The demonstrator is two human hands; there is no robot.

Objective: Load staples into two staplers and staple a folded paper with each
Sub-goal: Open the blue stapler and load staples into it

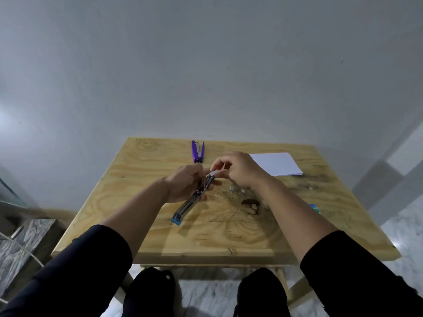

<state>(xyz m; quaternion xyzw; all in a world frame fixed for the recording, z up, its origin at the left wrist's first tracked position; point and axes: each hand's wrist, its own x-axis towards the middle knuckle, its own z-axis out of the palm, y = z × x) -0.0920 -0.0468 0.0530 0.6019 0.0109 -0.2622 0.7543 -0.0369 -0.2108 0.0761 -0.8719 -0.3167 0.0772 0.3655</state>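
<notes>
Left hand (186,184) is clamped on the blue stapler (194,197), swung open over the table's (160,236) middle — its blue end reaches toward the near edge. Right hand (238,169) pinches a staple strip (215,172) at the stapler's far end. Purple stapler (198,152) lies open near the far edge; folded paper (277,164) sits far right (loose staples (232,188) beside the right wrist). Near half is bare wood.
</notes>
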